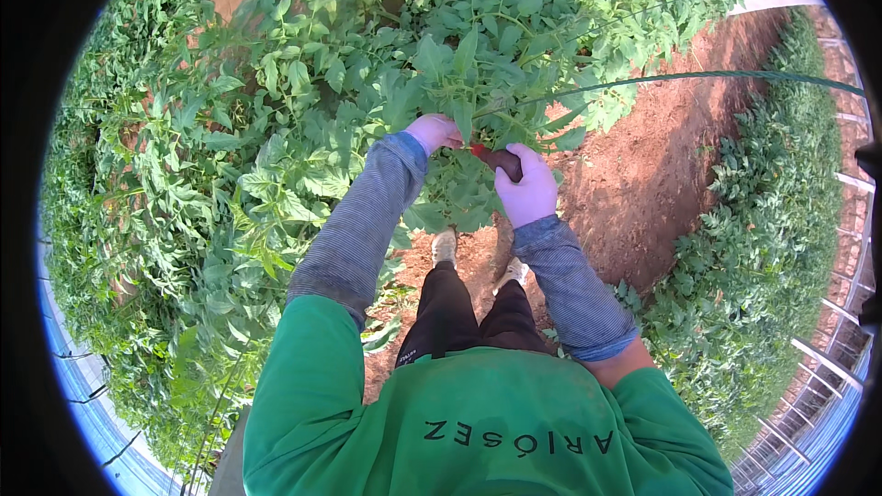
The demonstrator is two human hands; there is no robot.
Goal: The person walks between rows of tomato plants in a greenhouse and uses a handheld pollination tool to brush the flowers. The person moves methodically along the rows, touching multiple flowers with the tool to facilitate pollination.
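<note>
Thin light-purple gloves cover both hands. My right hand (529, 182) grips a dark, rounded hand tool (503, 161) whose red tip points left towards a tomato plant's stem; what kind of tool it is I cannot tell. My left hand (434, 133) is among the leaves just left of that tip, its fingers curled and partly hidden, so I cannot tell whether it holds a stem. A leafy tomato plant (466, 79) stands upright between and beyond the hands. Near its top passes a green twisted cord (689, 76), running off to the right.
Dense tomato plants (207, 138) fill the left side and the far ground. A strip of reddish soil (634, 179) runs on the right, with another plant row (772, 220) past it. My shoes (445, 248) stand on soil. Metal framework (827, 362) lines the right rim.
</note>
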